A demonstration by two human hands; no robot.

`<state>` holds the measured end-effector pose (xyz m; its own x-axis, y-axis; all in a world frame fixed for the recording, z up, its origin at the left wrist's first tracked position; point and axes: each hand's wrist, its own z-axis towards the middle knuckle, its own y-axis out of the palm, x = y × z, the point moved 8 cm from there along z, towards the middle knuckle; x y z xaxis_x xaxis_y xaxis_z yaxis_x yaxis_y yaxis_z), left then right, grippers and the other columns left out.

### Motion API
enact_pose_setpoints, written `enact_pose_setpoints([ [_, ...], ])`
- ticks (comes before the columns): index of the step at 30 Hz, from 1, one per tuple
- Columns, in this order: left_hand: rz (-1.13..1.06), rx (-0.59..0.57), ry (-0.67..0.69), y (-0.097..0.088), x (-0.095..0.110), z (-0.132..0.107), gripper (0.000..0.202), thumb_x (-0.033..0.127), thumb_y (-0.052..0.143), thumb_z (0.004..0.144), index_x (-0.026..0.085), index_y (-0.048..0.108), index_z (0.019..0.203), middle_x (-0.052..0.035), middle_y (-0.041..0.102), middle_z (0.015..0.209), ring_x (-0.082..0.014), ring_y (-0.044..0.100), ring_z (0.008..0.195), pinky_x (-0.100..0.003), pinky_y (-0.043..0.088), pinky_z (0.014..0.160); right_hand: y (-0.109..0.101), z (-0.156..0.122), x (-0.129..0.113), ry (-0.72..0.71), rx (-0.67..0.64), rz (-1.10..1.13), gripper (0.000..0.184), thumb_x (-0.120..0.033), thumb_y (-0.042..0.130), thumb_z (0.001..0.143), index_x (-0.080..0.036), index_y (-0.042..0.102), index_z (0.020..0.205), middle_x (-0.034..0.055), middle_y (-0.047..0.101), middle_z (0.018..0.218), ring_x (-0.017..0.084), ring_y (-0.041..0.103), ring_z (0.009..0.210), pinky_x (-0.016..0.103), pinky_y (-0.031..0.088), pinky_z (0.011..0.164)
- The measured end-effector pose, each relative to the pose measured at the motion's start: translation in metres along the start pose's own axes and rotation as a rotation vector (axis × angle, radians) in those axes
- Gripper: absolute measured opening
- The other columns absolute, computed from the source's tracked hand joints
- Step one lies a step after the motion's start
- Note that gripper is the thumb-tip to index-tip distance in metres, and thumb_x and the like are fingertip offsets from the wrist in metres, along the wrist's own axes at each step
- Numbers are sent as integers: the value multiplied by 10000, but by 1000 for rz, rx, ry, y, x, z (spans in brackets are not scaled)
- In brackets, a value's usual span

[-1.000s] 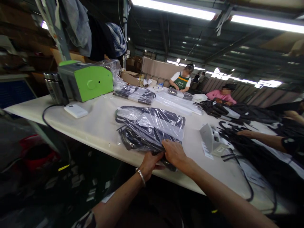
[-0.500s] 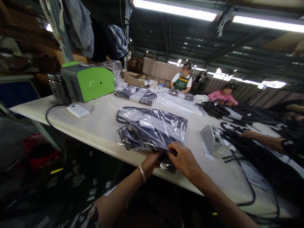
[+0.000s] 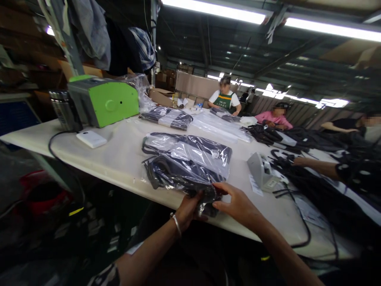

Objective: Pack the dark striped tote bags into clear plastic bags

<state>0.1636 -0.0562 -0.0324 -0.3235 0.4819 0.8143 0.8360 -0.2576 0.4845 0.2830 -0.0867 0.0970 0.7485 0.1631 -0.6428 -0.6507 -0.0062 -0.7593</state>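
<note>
A dark folded garment in a clear plastic bag [image 3: 190, 153] lies on the white table [image 3: 119, 159] in front of me, its near end at the table edge. My left hand [image 3: 189, 208] grips that near end from below, its fingers partly hidden by plastic. From the right, my right hand [image 3: 233, 202] pinches the bag's near corner between thumb and fingers. The plastic bunches up between the two hands. Another bagged garment [image 3: 168, 118] lies farther back.
On the left stand a green and grey machine [image 3: 113, 104], a steel flask [image 3: 63, 110] and a white phone-like device [image 3: 91, 139]. A white tape dispenser-like device [image 3: 263, 171] with cables sits right. Dark garments [image 3: 315, 186] and a co-worker's arm [image 3: 315, 165] are beyond it. Two co-workers [image 3: 225, 99] sit across.
My right hand's fingers have shifted slightly down and spread farther apart at the bag's near corner. The plastic there bunches more between my hands. The view has turned slightly right.
</note>
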Motion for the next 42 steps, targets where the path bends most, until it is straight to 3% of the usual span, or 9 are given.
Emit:
enact_pose_setpoints([
  [3, -13, 51, 7, -12, 4, 0, 569, 552, 704, 720, 141, 663, 1110, -146, 724, 1001, -254, 696, 711, -320, 540, 483, 10, -6, -4, -66, 88, -110, 479, -205, 676, 730, -199, 613, 1204, 85, 669, 1174, 260, 606, 1079, 441, 468, 975],
  [8, -8, 144, -4, -18, -2, 7, 383, 448, 594, 741, 93, 691, 848, -116, 706, 736, -169, 602, 499, -237, 412, 378, 35, -10, -32, -328, 210, -230, 324, -72, 571, 776, -206, 640, 1062, 72, 689, 1060, 246, 606, 1015, 430, 494, 916],
  [11, -2, 124, -3, -21, -1, 3, 339, 423, 588, 733, 109, 679, 822, -109, 709, 720, -178, 622, 538, -257, 459, 433, 40, -12, -36, -513, 203, -233, 350, -13, 502, 776, -217, 633, 1029, 59, 694, 1013, 221, 620, 974, 396, 523, 885],
  [14, -30, 192, 85, -41, 19, -5, 289, 383, 670, 721, 130, 663, 861, -97, 726, 753, -202, 680, 637, -306, 542, 560, 32, -15, -21, -594, 210, -243, 370, 4, 478, 770, -222, 626, 1021, 50, 694, 974, 206, 635, 936, 362, 554, 834],
  [18, -191, 386, 131, -77, 44, -5, 178, 251, 702, 721, 141, 615, 830, -62, 712, 695, -194, 694, 595, -292, 556, 552, 21, -19, -4, -626, 256, -290, 368, 5, 475, 783, -222, 635, 1024, 50, 705, 972, 208, 645, 930, 379, 563, 845],
  [22, -235, 463, 123, -89, 48, 3, 139, 250, 673, 743, 155, 589, 798, -13, 663, 599, -163, 664, 501, -231, 502, 464, 19, -20, -1, -614, 290, -240, 362, -10, 482, 786, -225, 647, 1026, 58, 711, 979, 206, 655, 940, 379, 577, 834],
  [26, -236, 456, 165, -94, 51, -1, 159, 274, 690, 727, 160, 610, 802, -4, 672, 639, -153, 659, 534, -252, 536, 512, 20, -21, 0, -588, 296, -186, 365, -22, 478, 780, -240, 661, 1009, 55, 718, 968, 205, 669, 929, 374, 586, 811],
  [31, -241, 429, 217, -106, 63, -2, 192, 89, 747, 589, 138, 624, 728, -14, 686, 662, -144, 640, 573, -265, 556, 557, 19, -22, 1, -580, 317, -139, 373, -3, 475, 761, -239, 645, 994, 53, 715, 949, 200, 668, 901, 365, 583, 797],
  [42, -253, 581, 256, -130, 90, 13, 80, 155, 647, 740, 157, 604, 807, 10, 644, 610, -134, 618, 512, -313, 587, 571, 35, -7, -4, -636, 278, -136, 322, -9, 484, 792, -212, 626, 996, 55, 686, 955, 194, 620, 912, 356, 545, 821],
])
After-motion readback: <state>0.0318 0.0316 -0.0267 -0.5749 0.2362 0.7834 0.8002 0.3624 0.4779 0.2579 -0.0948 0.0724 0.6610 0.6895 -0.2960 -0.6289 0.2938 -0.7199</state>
